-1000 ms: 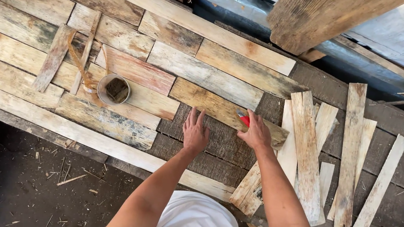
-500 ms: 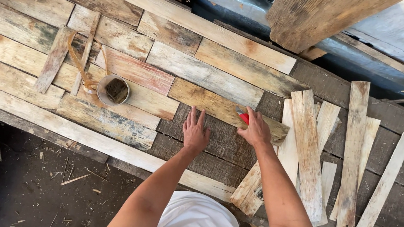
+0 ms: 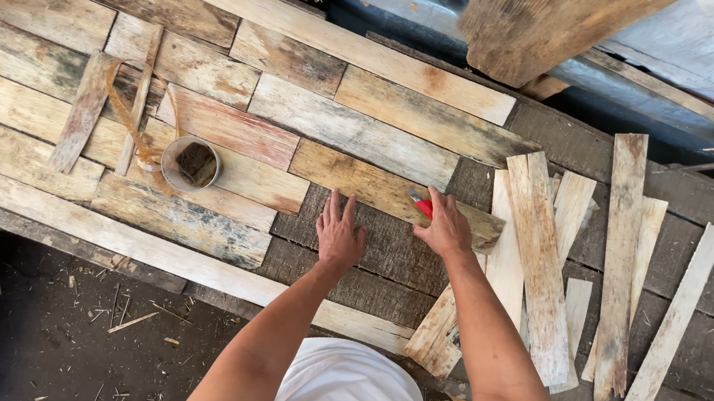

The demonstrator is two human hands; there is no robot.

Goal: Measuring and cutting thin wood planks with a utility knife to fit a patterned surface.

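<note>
Weathered brown plank [image 3: 376,189] flat on dark board, slightly angled; red-handled tool [image 3: 424,206], maybe brush, atop.

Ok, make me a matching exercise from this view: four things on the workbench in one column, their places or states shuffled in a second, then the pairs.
Things
1. left hand
2. right hand
3. small round tin
4. loose wooden slats

Places or states
A. stands among the fitted boards, left of both hands
B. lies flat, fingers spread, on the dark board
C. lie scattered at the right end of the bench
D. holds a small red tool at the edge of a brown plank

Pairs: 1-B, 2-D, 3-A, 4-C
</note>
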